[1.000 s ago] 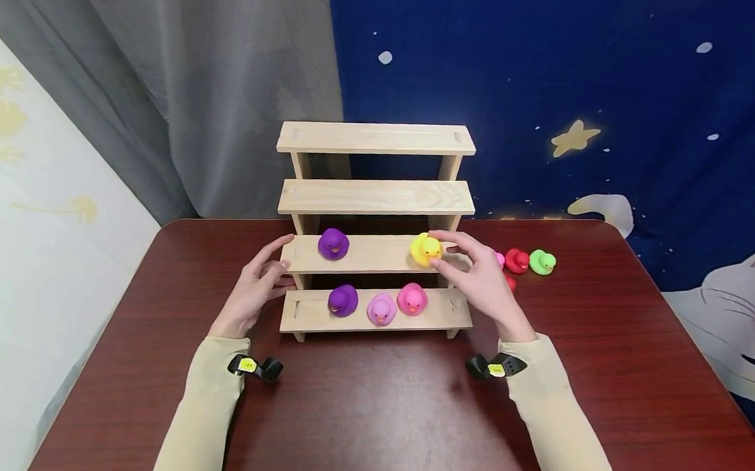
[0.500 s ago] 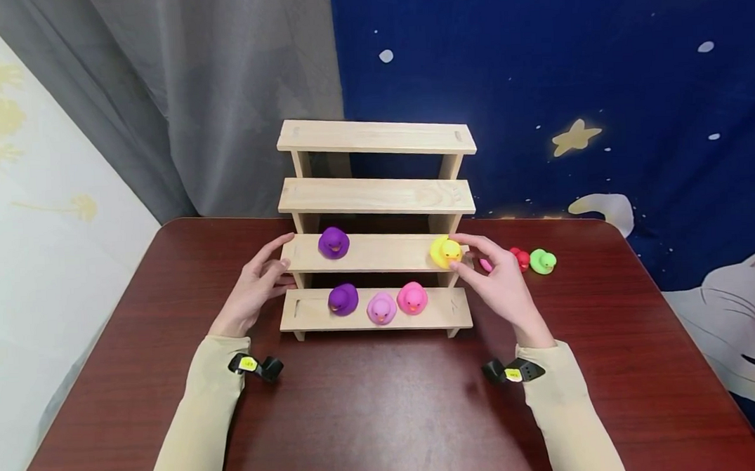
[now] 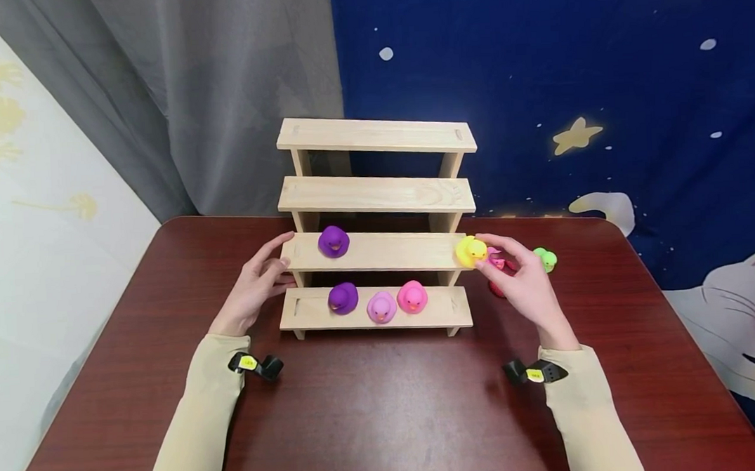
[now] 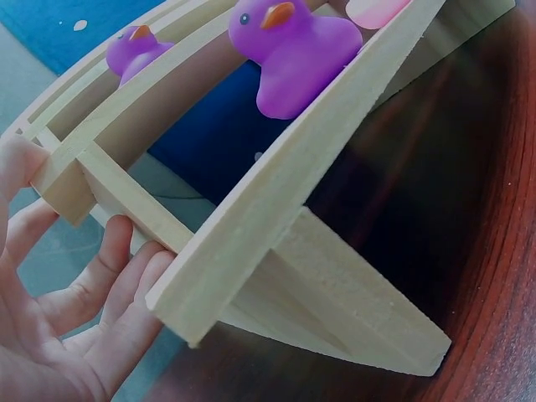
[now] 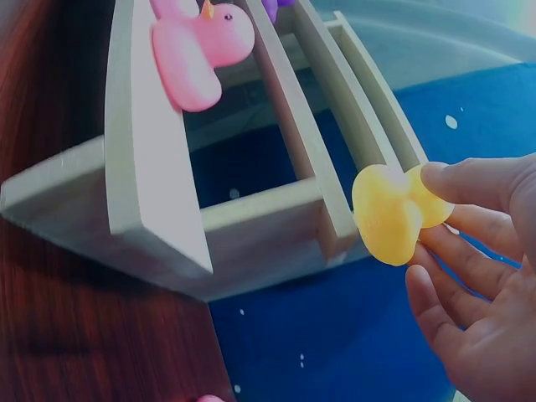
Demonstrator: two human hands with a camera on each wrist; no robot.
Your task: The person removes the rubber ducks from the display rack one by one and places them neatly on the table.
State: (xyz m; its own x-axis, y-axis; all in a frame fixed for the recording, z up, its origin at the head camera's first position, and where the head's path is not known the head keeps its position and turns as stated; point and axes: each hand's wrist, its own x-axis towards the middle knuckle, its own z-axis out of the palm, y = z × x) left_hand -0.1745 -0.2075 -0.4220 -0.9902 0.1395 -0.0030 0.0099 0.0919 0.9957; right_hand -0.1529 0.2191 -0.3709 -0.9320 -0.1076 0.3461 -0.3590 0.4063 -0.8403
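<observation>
"Between the thumb and forefinger of your right hand, what have you got?"

"A yellow duck, pinched, with thumb and forefinger parted only by the toy itself. Your grip has it at the right end of the second tier up on the wooden stand; whether it bears on the board, I can't tell"

"And your left hand?"

"Well across from that pinch, it grips the left end of the same tier, thumb at the front corner, forefinger at the back"

"What stands between your two grips?"

"Just inside your left grip, a dark purple duck is on that tier. One tier lower, from the left hand's side toward the right's, you have a second purple duck, a lilac duck and a pink duck"

"Past your right grip?"

"Close by its fingers, a magenta duck and a red duck, both partly hidden by your hand; farther right, a green duck, near the back of the dark red table"
</observation>
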